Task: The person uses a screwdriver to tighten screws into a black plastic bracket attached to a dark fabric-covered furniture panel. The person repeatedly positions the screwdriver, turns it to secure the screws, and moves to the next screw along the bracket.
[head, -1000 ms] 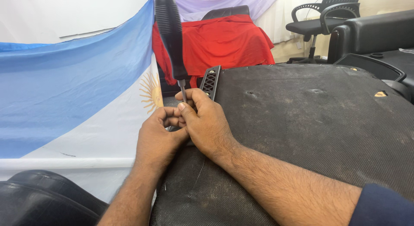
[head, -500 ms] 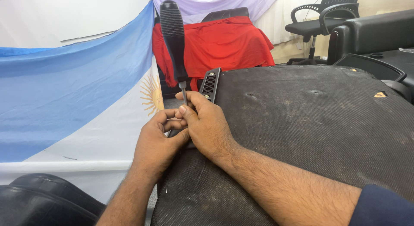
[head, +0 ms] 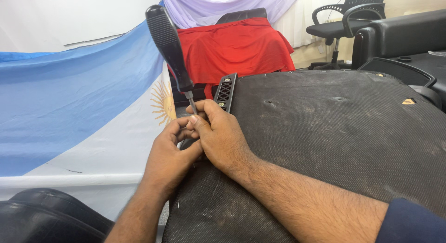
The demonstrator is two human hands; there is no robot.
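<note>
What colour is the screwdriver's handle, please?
Black, with a red band at its base; screwdriver, head view.

I see the scene lit evenly and brightly by soft, diffuse indoor light with no single source in view. Shadows are faint: only a soft dark patch sits beneath the left hand (head: 169,155) and right hand (head: 218,134), where they meet over the dark textured panel (head: 334,131). The screwdriver handle (head: 169,45) carries a thin pale sheen along its ribbed edge; I find no harsh glare elsewhere. Focus is sharp across the centre, and the weave of the panel reads clearly. The left forearm blurs slightly near the lower border. The pale wall at upper left is close to overexposed. Straight edges bow only mildly toward the corners.
</note>
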